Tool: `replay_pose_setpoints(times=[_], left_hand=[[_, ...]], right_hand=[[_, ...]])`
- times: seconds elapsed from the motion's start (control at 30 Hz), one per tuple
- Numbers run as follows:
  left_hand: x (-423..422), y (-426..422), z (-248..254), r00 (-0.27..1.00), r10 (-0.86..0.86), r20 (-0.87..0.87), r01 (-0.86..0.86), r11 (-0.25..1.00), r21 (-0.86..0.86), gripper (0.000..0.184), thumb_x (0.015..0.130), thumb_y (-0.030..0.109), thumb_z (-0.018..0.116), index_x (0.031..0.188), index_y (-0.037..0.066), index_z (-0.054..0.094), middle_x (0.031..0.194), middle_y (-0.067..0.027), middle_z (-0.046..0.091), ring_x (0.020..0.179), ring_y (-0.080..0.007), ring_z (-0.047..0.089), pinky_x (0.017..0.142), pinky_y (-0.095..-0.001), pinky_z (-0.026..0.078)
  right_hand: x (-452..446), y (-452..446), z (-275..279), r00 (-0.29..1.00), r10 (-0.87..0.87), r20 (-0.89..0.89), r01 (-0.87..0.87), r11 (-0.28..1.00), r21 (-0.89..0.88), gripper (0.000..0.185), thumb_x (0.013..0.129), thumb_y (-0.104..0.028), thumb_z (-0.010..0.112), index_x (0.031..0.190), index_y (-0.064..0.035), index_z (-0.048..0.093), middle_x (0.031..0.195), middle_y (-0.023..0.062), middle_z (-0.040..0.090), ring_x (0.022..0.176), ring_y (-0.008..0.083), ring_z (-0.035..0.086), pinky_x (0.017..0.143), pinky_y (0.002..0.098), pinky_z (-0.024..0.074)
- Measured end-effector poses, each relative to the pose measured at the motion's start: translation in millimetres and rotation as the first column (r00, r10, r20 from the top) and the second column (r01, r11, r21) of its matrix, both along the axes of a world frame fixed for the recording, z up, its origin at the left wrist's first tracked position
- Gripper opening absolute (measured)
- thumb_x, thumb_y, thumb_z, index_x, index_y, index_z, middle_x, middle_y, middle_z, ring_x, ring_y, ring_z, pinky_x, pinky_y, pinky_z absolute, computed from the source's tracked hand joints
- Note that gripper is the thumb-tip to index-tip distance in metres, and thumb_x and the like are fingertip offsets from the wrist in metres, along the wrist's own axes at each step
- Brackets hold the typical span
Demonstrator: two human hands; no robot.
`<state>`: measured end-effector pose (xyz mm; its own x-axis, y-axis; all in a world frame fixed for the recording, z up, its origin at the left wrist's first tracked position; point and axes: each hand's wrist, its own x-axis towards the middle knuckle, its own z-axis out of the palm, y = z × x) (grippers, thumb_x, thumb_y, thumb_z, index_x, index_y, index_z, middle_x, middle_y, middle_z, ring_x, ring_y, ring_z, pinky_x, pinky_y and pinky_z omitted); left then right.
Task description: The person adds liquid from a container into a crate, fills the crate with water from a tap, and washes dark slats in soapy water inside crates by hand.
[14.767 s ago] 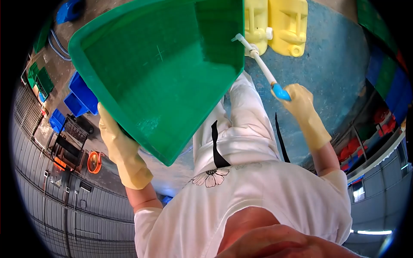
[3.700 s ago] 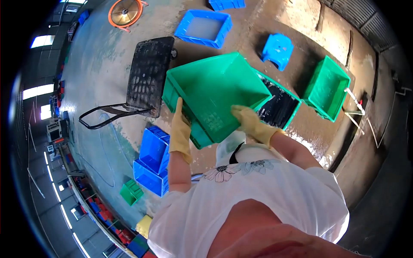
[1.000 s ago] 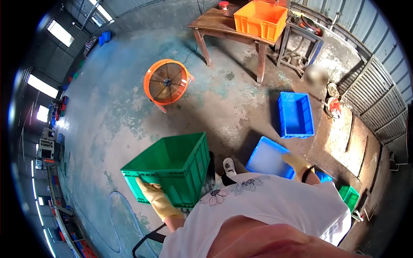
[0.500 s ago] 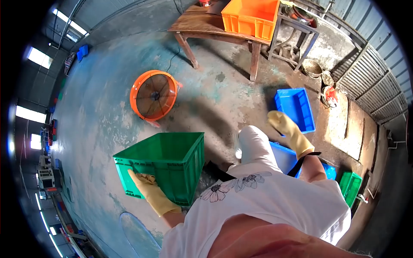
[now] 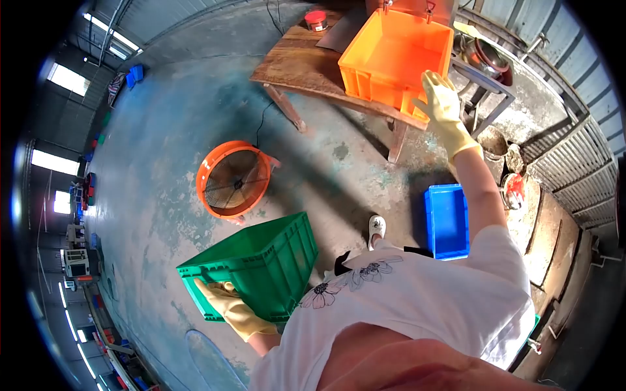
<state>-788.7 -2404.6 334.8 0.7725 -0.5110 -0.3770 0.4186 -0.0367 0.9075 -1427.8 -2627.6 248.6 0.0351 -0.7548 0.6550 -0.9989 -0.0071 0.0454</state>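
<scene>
A green plastic crate (image 5: 290, 267) is held off the floor at my left side. My left hand (image 5: 233, 309), in a yellow rubber glove, grips its near side, the fingertips partly hidden at the handle. Stretched forward, my gloved right hand (image 5: 445, 107) is at the near right corner of an orange plastic crate (image 5: 365, 83). Its fingers are extended and spread; whether they touch the rim I cannot tell. The orange crate stands upright on a wooden table (image 5: 293, 62), and no contents show inside it.
An orange drum fan (image 5: 235, 182) stands on the floor ahead. A blue crate (image 5: 448, 221) lies on the floor to the right. A red-lidded tub (image 5: 316, 21) is on the table. Buckets (image 5: 493, 142) and a metal stand (image 5: 486, 81) with pans are at the right.
My right hand has reached forward and up to the orange crate. I have moved nearer the table, which now appears larger. The green crate stays in my left hand, tilted a little differently.
</scene>
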Motion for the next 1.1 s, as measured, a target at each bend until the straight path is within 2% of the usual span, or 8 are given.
replay_pose_setpoints(times=[0.1,0.23,0.37,0.47,0.6,0.77,0.97,1.1], left_hand=[[-22,-28,0,0.999,0.034,0.009,-0.034,0.999,0.001,0.049,0.100,0.058,0.061,0.082,0.012,0.055,0.071,-0.0008,0.052,0.056,-0.0117,0.046,0.050,-0.0237,0.040],[-23,-47,-12,0.990,0.141,-0.019,-0.140,0.988,0.061,0.048,0.096,0.060,0.065,0.085,0.013,0.059,0.071,0.0000,0.051,0.055,-0.0112,0.045,0.046,-0.0218,0.038],[-24,-65,-7,0.991,0.131,0.016,-0.132,0.989,0.070,0.047,0.095,0.060,0.066,0.092,0.014,0.060,0.075,0.0011,0.050,0.055,-0.0100,0.043,0.045,-0.0207,0.035],[-34,-88,-8,0.997,0.067,0.024,-0.067,0.998,0.016,0.047,0.098,0.060,0.064,0.097,0.013,0.062,0.075,0.0015,0.050,0.056,-0.0101,0.041,0.049,-0.0234,0.035],[-59,-122,-1,0.991,-0.106,-0.083,0.105,0.994,-0.010,0.048,0.100,0.059,0.059,0.096,0.012,0.063,0.071,0.0020,0.052,0.055,-0.0102,0.043,0.049,-0.0232,0.036],[-56,-144,-2,0.996,-0.082,0.042,0.081,0.997,0.019,0.047,0.102,0.058,0.057,0.092,0.012,0.063,0.071,0.0023,0.050,0.054,-0.0091,0.040,0.049,-0.0223,0.034],[-48,-151,34,0.990,-0.059,0.128,0.064,0.997,-0.036,0.053,0.099,0.061,0.061,0.104,0.009,0.068,0.072,0.0035,0.053,0.054,-0.0069,0.041,0.048,-0.0212,0.032],[-41,-148,73,0.979,0.087,0.185,-0.054,0.983,-0.176,0.057,0.101,0.058,0.060,0.120,0.005,0.067,0.080,0.0035,0.060,0.059,-0.0055,0.043,0.050,-0.0222,0.030]], right_hand=[[-35,-35,-23,0.994,0.108,0.009,-0.099,0.873,0.478,0.061,0.081,-0.035,0.082,0.132,-0.0080,0.060,0.117,0.0102,0.070,0.114,0.0295,0.067,0.105,0.0455,0.0468],[-15,-77,-38,0.975,-0.179,0.134,0.041,0.731,0.681,0.033,0.086,-0.050,0.073,0.100,-0.0198,0.072,0.094,0.0031,0.074,0.090,0.0263,0.073,0.083,0.0440,0.0560],[44,-33,-32,0.979,0.017,0.202,-0.092,0.924,0.371,0.029,0.087,-0.049,0.072,0.087,-0.0201,0.073,0.085,0.0032,0.073,0.080,0.0269,0.073,0.069,0.0418,0.0574],[84,-19,1,0.985,-0.011,0.174,-0.109,0.738,0.666,0.026,0.086,-0.046,0.072,0.084,-0.0204,0.074,0.090,0.0002,0.074,0.080,0.0263,0.072,0.065,0.0418,0.0565],[127,-20,-4,0.982,0.096,0.160,-0.184,0.645,0.742,0.026,0.087,-0.046,0.070,0.083,-0.0202,0.074,0.088,-0.0003,0.074,0.078,0.0275,0.071,0.064,0.0440,0.0552],[174,-91,-42,0.937,0.241,0.255,-0.350,0.601,0.719,0.033,0.089,-0.052,0.066,0.089,-0.0208,0.075,0.094,0.0015,0.074,0.082,0.0308,0.071,0.063,0.0464,0.0544],[262,-201,-21,0.716,0.524,0.461,-0.654,0.734,0.182,0.032,0.084,-0.040,0.078,0.083,-0.0111,0.063,0.089,0.0079,0.069,0.087,0.0329,0.069,0.074,0.0468,0.0526],[325,-251,-21,0.723,0.443,0.530,-0.639,0.720,0.271,0.033,0.085,-0.037,0.078,0.082,-0.0094,0.062,0.088,0.0076,0.069,0.089,0.0339,0.068,0.074,0.0473,0.0515]])
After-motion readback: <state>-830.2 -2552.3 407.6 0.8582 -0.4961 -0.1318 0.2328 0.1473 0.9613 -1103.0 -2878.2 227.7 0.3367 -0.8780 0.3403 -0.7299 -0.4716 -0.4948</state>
